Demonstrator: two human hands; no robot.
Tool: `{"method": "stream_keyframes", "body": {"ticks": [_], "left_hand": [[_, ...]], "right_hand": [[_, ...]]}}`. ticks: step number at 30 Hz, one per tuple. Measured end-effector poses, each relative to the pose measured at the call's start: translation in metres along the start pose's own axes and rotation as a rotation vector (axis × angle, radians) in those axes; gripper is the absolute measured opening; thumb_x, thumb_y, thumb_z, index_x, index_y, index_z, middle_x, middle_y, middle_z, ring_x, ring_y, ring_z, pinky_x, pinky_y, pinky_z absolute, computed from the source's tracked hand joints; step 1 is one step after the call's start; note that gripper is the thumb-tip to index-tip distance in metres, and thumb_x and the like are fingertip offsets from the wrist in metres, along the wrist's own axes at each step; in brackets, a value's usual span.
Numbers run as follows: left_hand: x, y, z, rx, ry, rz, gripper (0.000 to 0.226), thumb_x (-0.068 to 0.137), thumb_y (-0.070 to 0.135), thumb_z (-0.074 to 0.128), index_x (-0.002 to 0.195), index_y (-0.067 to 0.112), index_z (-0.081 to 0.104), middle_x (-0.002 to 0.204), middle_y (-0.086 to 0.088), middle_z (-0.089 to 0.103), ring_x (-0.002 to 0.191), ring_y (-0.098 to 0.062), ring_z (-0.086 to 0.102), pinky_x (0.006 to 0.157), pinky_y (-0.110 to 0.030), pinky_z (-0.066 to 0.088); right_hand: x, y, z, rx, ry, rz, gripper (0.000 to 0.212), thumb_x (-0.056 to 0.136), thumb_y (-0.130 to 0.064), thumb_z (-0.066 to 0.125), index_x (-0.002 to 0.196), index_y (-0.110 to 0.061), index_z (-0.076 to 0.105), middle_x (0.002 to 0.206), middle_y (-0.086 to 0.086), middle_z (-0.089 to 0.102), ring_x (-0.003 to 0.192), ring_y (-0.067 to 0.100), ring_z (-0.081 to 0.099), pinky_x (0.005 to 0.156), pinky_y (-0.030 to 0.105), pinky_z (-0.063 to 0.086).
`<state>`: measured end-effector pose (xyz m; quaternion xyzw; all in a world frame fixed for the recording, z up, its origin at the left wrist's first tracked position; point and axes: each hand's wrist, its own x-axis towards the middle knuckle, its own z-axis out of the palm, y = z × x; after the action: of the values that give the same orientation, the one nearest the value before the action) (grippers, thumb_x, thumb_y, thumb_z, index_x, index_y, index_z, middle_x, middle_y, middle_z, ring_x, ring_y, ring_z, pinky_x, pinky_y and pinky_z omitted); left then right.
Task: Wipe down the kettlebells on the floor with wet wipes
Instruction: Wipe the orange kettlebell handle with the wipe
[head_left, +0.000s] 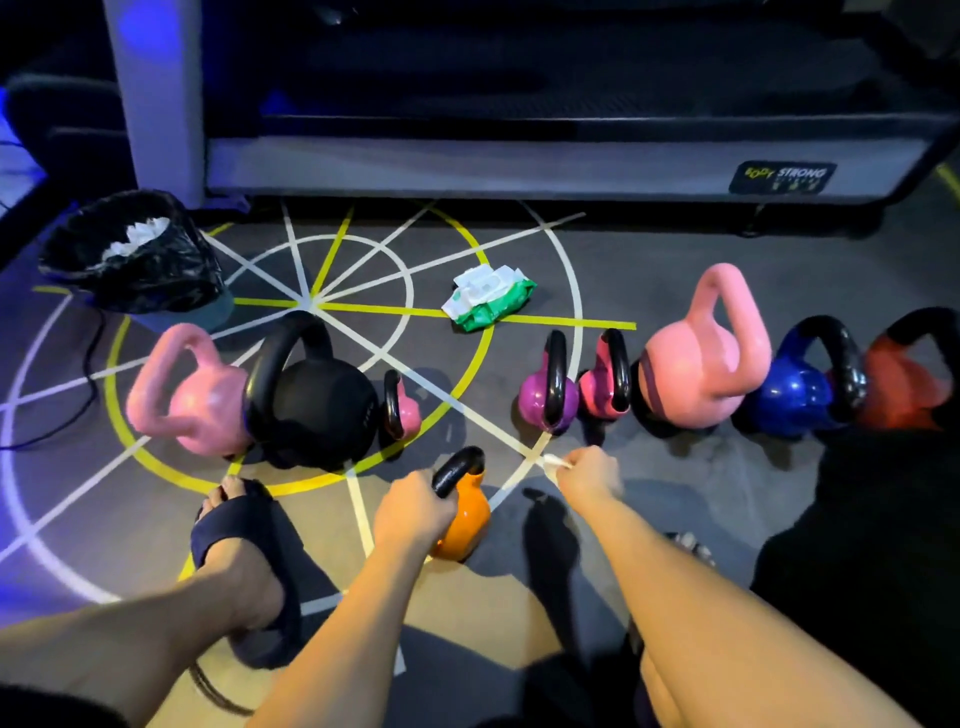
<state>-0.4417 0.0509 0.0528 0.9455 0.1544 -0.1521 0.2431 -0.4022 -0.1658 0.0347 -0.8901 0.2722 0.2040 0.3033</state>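
Note:
My left hand (413, 506) grips the black handle of a small orange kettlebell (465, 525) on the floor in front of me. My right hand (589, 475) pinches a small crumpled white wipe (553, 461) just to the right of it. A row of kettlebells stands beyond: a pink one (192, 400), a large black one (317, 405), a tiny pink one (402, 408), a purple one (545, 400), a magenta one (605, 387), a big pink one (701, 364), a blue one (800, 395) and a red one (904, 384). A green pack of wet wipes (488, 297) lies behind the row.
A bin with a black liner (135, 254) holding used wipes stands at the far left. A grey equipment frame (519, 161) runs across the back. My left foot in a dark slipper (244, 551) rests on the marked floor. A cable lies at left.

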Motion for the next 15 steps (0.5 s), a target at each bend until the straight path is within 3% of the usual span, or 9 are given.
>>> {"method": "stream_keyframes", "body": {"ticks": [5, 7, 10, 13, 15], "left_hand": [[-0.010, -0.001, 0.009, -0.023, -0.005, 0.074, 0.026, 0.086, 0.050, 0.059, 0.083, 0.024, 0.061, 0.077, -0.001, 0.067, 0.077, -0.026, 0.066, 0.066, -0.033, 0.051], [0.000, -0.008, 0.005, -0.011, -0.033, 0.144, 0.024, 0.086, 0.048, 0.061, 0.089, 0.024, 0.064, 0.081, 0.000, 0.069, 0.081, -0.025, 0.068, 0.071, -0.035, 0.055], [0.011, -0.014, -0.003, 0.028, -0.070, 0.189, 0.027, 0.086, 0.050, 0.062, 0.100, 0.028, 0.067, 0.088, 0.002, 0.072, 0.086, -0.023, 0.069, 0.076, -0.035, 0.056], [0.015, -0.015, -0.003, 0.048, -0.036, 0.214, 0.033, 0.084, 0.054, 0.059, 0.103, 0.029, 0.066, 0.089, 0.000, 0.073, 0.088, -0.026, 0.069, 0.077, -0.036, 0.056], [0.015, -0.015, -0.002, 0.067, -0.013, 0.224, 0.032, 0.083, 0.051, 0.059, 0.103, 0.028, 0.066, 0.090, -0.001, 0.074, 0.090, -0.028, 0.069, 0.076, -0.034, 0.055]], "right_hand": [[0.003, -0.005, 0.031, 0.199, -0.007, 0.055, 0.020, 0.088, -0.015, 0.063, 0.103, -0.015, 0.076, 0.101, 0.017, 0.072, 0.102, 0.036, 0.064, 0.083, 0.036, 0.053], [-0.001, -0.008, 0.046, 0.288, -0.036, 0.089, 0.013, 0.088, -0.019, 0.064, 0.087, -0.021, 0.076, 0.088, 0.011, 0.070, 0.088, 0.031, 0.064, 0.077, 0.032, 0.054], [-0.002, -0.003, 0.072, 0.462, -0.073, 0.184, 0.028, 0.092, -0.016, 0.057, 0.065, -0.020, 0.064, 0.077, 0.002, 0.063, 0.083, 0.027, 0.061, 0.079, 0.032, 0.051], [-0.001, -0.004, 0.092, 0.510, -0.205, 0.182, 0.014, 0.094, -0.031, 0.060, 0.095, -0.026, 0.072, 0.092, 0.001, 0.069, 0.092, 0.024, 0.064, 0.090, 0.043, 0.054], [-0.004, -0.015, 0.099, 0.666, -0.343, 0.216, 0.016, 0.096, -0.023, 0.060, 0.106, -0.030, 0.069, 0.101, 0.002, 0.070, 0.098, 0.021, 0.062, 0.093, 0.041, 0.052]]}}
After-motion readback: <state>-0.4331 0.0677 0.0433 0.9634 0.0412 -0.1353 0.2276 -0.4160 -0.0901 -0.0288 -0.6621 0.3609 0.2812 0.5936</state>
